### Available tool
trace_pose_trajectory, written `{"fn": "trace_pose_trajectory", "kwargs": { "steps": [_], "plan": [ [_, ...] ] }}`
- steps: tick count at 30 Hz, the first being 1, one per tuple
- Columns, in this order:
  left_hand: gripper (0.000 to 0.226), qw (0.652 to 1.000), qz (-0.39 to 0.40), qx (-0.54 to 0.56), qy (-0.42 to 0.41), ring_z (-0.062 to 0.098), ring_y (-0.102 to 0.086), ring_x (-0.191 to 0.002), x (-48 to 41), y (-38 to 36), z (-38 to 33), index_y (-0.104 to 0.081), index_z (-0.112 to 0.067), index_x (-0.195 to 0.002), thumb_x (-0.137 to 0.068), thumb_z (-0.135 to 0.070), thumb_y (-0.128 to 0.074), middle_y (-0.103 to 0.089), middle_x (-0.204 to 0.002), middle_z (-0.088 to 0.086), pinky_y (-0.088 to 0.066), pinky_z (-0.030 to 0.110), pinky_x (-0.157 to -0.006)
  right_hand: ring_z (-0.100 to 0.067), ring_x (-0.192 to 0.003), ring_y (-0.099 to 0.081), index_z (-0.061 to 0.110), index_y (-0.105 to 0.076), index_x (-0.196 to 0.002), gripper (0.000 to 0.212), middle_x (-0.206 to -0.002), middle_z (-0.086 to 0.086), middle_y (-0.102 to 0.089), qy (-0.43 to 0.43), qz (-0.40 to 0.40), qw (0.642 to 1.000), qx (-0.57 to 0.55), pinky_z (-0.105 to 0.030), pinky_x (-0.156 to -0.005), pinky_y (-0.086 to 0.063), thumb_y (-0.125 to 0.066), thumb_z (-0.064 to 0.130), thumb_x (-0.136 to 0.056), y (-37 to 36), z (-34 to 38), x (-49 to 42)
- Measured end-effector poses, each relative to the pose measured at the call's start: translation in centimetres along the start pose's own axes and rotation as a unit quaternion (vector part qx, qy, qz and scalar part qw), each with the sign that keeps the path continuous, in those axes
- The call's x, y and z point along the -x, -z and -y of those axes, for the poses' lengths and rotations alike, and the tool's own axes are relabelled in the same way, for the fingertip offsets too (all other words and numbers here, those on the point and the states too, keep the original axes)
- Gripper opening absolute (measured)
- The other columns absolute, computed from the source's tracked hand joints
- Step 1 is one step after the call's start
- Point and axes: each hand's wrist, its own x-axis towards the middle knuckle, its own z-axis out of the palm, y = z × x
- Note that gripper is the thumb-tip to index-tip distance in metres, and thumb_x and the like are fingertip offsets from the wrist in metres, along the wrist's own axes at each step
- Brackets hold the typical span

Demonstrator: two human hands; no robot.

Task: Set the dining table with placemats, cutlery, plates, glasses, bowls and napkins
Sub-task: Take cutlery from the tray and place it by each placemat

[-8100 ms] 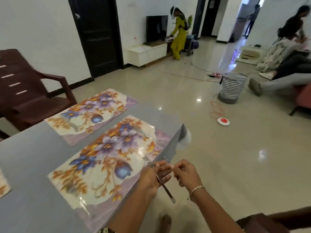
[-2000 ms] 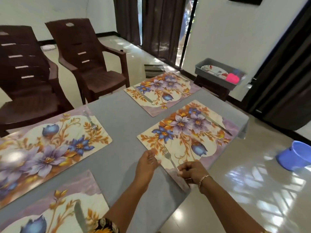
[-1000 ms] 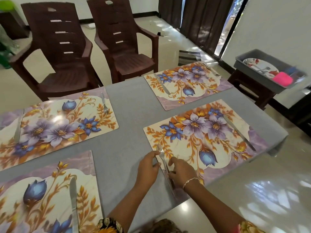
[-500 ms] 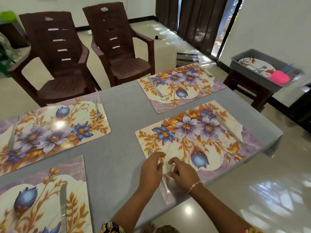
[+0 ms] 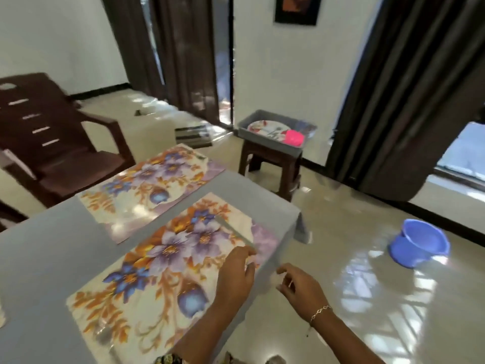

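1. While blur softens every edge, the layout reads ok: grey tabletop runs from lower left to a far-right corner, with the person at its near-right edge.
2. Near placemat lies under the hands. Far placemat sits beyond it, apart, same orientation. Both long axes run near-left to far-right.
3. Grey tub on a stool stands off the tabletop, well beyond the far corner, with a plate in it. My read: plates come from there, a later step.
4. Left hand: palm down on the near placemat's right end, fingers relaxed and flat, clamped on nothing. Fingertips reach the knife's near end. Touching or just short, cannot tell.
5. Right hand: in the air past the tabletop edge, just beside the left, fingers loosely curled, nothing visible in it. Hands apart.
6. Knife: flat on the near placemat's right end, just ahead of the left hand. Long axis runs across the mat's short side, far-left to near-right. Near end points at the left fingertips, other end toward the far placemat. Which end is the blade: too blurred.
7. Judgement: cutlery step, knife alignment. Left hand is nearer, so any nudge starts from the knife's near end.
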Motion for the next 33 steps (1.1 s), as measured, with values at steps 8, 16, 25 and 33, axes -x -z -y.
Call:
{"fn": "trace_pose_trajectory", "kwargs": {
  "steps": [8, 16, 25, 33],
  "plan": [
    [0.022, 0.997, 0.054, 0.042, -0.022, -0.013, -0.046, -0.095, -12.9, -10.9, -2.8, -0.063, -0.018, -0.109, -0.094, -0.029, -0.053, -0.056, -0.104, -0.013, -0.038, 0.005, -0.084, -0.01, -0.074, -0.051, 0.022, -0.053, -0.11, 0.024, -0.081, 0.007, -0.055, -0.043, -0.067, 0.997, 0.01, -0.021, -0.068, -0.04, -0.06, 0.024, -0.087, 9.1, -10.7, -10.0],
    [0.023, 1.0, 0.012, 0.003, 0.001, 0.01, -0.057, -0.103, -29.7, -20.1, -5.5, -0.062, -0.012, -0.113, -0.09, -0.011, -0.057, -0.062, -0.112, 0.0, -0.035, 0.008, -0.085, 0.006, -0.064, -0.042, 0.024, -0.051, -0.112, 0.025, -0.077, 0.013, -0.049, -0.019, -0.019, 0.998, 0.064, -0.007, -0.063, -0.031, -0.058, 0.027, -0.088, 18.8, -18.1, -24.7],
    [0.023, 0.998, 0.003, -0.055, 0.031, 0.016, -0.058, -0.099, -44.5, -25.2, -6.7, -0.063, -0.011, -0.11, -0.088, -0.011, -0.057, -0.061, -0.108, 0.003, -0.035, 0.011, -0.08, -0.001, -0.07, -0.044, 0.022, -0.053, -0.11, 0.024, -0.076, 0.014, -0.048, -0.013, 0.022, 0.999, 0.042, -0.02, -0.069, -0.036, -0.059, 0.027, -0.087, 23.5, -22.5, -40.4],
    [0.023, 0.988, -0.025, -0.086, 0.127, 0.018, -0.056, -0.107, -57.5, -28.7, -5.8, -0.058, -0.011, -0.114, -0.092, -0.018, -0.054, -0.058, -0.113, 0.004, -0.042, 0.028, -0.092, 0.001, -0.063, -0.047, 0.026, -0.05, -0.094, 0.012, -0.07, 0.017, -0.046, 0.069, 0.071, 0.995, 0.028, -0.013, -0.062, -0.034, -0.06, 0.023, -0.087, 28.4, -24.5, -57.6]
  ]
}}
